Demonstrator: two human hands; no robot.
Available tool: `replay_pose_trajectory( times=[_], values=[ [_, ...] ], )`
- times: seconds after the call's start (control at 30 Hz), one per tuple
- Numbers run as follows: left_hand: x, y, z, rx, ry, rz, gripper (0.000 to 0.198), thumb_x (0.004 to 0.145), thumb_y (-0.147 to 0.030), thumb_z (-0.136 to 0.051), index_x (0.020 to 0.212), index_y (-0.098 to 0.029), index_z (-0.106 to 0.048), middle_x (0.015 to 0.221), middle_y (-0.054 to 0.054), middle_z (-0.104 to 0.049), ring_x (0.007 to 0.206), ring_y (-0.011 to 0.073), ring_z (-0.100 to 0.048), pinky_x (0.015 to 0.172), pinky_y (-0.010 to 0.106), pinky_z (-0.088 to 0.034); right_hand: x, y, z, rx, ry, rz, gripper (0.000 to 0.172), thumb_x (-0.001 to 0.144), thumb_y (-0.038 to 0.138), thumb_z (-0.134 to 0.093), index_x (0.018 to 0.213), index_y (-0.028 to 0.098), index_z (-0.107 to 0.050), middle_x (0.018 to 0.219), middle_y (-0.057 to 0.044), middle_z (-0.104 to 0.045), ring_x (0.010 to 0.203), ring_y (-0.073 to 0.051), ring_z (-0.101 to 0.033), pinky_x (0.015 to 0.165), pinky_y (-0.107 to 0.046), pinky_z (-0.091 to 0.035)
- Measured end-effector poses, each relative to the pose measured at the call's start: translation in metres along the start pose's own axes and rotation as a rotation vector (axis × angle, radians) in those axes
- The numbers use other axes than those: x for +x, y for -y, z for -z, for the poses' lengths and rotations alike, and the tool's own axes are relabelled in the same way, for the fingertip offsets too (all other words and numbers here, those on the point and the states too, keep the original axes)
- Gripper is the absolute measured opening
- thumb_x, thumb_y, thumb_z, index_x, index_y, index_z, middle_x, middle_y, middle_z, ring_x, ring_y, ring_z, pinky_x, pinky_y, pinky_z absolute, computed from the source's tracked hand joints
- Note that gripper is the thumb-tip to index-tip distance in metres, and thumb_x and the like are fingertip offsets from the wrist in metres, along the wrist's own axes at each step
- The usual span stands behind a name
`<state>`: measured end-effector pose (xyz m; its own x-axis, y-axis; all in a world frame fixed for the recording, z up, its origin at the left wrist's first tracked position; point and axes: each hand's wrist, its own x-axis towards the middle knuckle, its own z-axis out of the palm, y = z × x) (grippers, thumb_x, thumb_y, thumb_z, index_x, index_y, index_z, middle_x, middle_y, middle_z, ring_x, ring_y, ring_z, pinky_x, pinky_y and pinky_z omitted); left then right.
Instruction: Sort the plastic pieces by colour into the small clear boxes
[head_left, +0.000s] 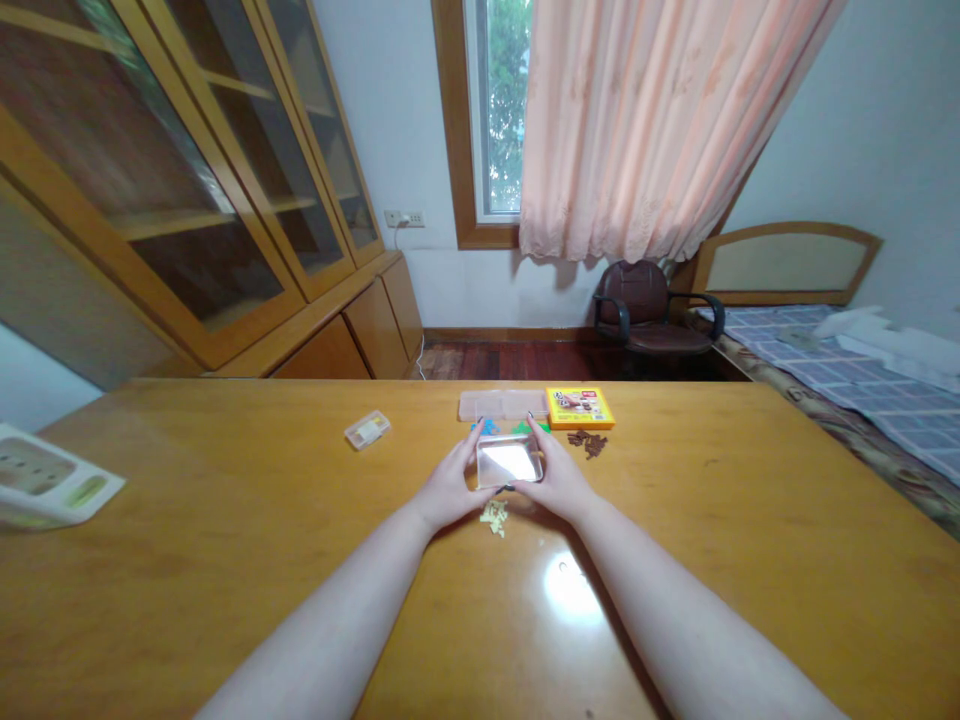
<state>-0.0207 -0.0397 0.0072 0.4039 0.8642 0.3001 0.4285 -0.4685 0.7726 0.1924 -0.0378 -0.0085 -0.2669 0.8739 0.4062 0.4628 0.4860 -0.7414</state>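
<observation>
A clear plastic box [509, 463] is held between both hands above the wooden table, light glaring off it. My left hand [452, 478] grips its left side and my right hand [561, 474] its right side, with thumbs at the near edge. Just below the hands lies a small heap of pale yellow pieces [494, 517]. Beyond the box are blue pieces [487, 427] and green pieces [523, 429], partly hidden by the fingers. Brown pieces [589, 442] lie to the right of my right hand. Behind them sits a flat clear case [503, 404].
A yellow printed box [580, 408] stands beside the flat case. Farther left is a small clear container [368, 430]; a white plastic object [54, 476] sits at the left edge. Past the table [225, 560] are a brown armchair [646, 308], a bed and glass-fronted cabinets.
</observation>
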Motion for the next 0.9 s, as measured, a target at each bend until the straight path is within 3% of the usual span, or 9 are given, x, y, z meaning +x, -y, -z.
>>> replay_pose_trajectory(
  times=[0.2, 0.33, 0.47, 0.57, 0.9],
  values=[
    [0.002, 0.005, -0.008, -0.113, -0.011, 0.022, 0.099, 0.071, -0.03, -0.071, 0.145, -0.027, -0.006, 0.138, 0.011, -0.043, 0.122, 0.0231, -0.049, 0.102, 0.041, -0.041, 0.0, 0.002, -0.005, 0.0, 0.008, -0.045, 0.103, 0.067, 0.037, -0.073, 0.147, 0.02, -0.01, 0.144, -0.017, -0.033, 0.124, -0.028, -0.044, 0.1, -0.044, -0.04],
    [0.002, 0.009, -0.009, -0.009, -0.042, 0.015, 0.099, 0.07, -0.027, -0.072, 0.145, -0.027, -0.007, 0.129, 0.011, -0.05, 0.117, 0.0228, -0.053, 0.1, 0.042, -0.043, 0.001, -0.001, -0.01, -0.028, -0.003, -0.056, 0.1, 0.07, 0.029, -0.07, 0.147, 0.021, -0.007, 0.14, -0.017, -0.039, 0.121, -0.027, -0.047, 0.099, -0.044, -0.042],
    [0.003, 0.01, -0.01, 0.125, -0.079, -0.016, 0.093, 0.071, -0.025, -0.07, 0.144, -0.027, -0.013, 0.125, 0.011, -0.05, 0.113, 0.023, -0.054, 0.099, 0.044, -0.043, 0.001, -0.001, -0.011, -0.149, -0.034, -0.013, 0.097, 0.07, 0.027, -0.07, 0.146, 0.021, -0.01, 0.139, -0.017, -0.04, 0.125, -0.028, -0.043, 0.102, -0.046, -0.038],
    [0.002, 0.008, -0.01, 0.193, -0.084, -0.018, 0.096, 0.071, -0.025, -0.069, 0.145, -0.025, -0.009, 0.122, 0.012, -0.051, 0.112, 0.0235, -0.054, 0.097, 0.044, -0.044, 0.0, 0.0, -0.01, -0.218, -0.032, 0.02, 0.096, 0.071, 0.026, -0.069, 0.146, 0.018, -0.011, 0.137, -0.019, -0.042, 0.125, -0.029, -0.042, 0.103, -0.047, -0.037],
    [0.002, 0.002, -0.005, 0.334, -0.07, 0.018, 0.087, 0.073, -0.024, -0.066, 0.144, -0.023, -0.017, 0.13, 0.013, -0.047, 0.12, 0.0275, -0.046, 0.101, 0.044, -0.039, -0.001, -0.001, -0.012, -0.235, -0.051, 0.005, 0.099, 0.07, 0.029, -0.07, 0.146, 0.017, -0.007, 0.132, -0.019, -0.044, 0.122, -0.031, -0.043, 0.1, -0.05, -0.039]
  ],
)
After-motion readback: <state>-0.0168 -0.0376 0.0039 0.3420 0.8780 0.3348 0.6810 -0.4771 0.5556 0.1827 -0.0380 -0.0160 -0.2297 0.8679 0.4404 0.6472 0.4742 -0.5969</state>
